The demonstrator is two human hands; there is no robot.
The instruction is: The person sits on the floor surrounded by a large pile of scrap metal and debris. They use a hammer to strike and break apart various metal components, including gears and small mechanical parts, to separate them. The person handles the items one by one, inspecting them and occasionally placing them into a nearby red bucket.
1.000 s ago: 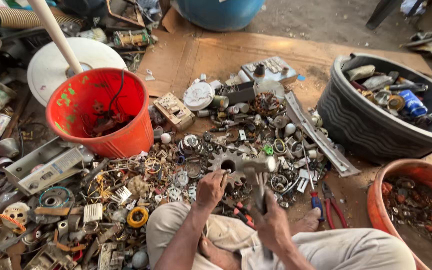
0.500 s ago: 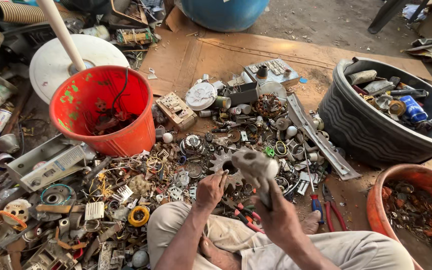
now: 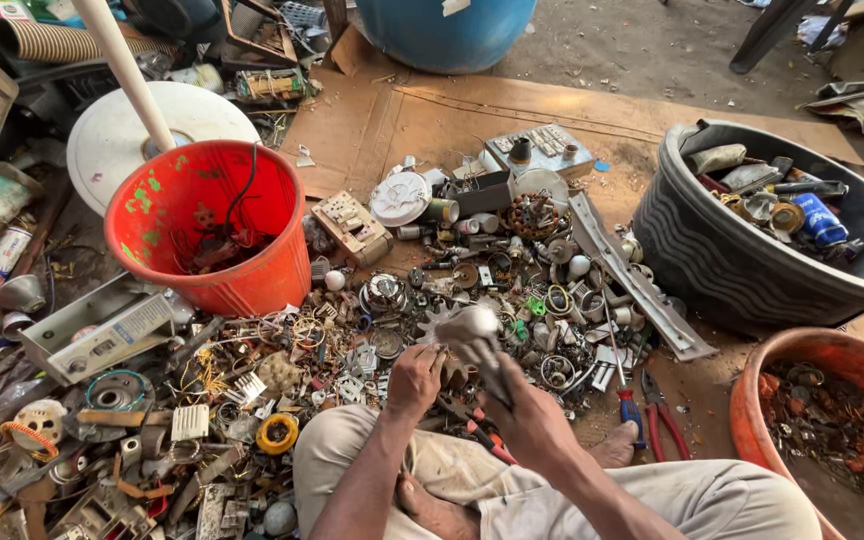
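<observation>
My right hand grips a blurred grey metal part running toward eleven o'clock, my left hand seemingly pinching its near end.

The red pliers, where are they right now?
In the head view, the red pliers lie on the cardboard at the right of the scrap pile, beside a blue-handled screwdriver, between the person's foot and the orange tub.

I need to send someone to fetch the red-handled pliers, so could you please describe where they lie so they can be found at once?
Start at the big black ribbed tub on the right, then look down to the orange basin of rusty parts below it. The pliers lie on the bare cardboard just left of that basin, beside a blue-handled screwdriver. Their two red handles, splayed apart towards the person, set them apart from the grey scrap.
</observation>
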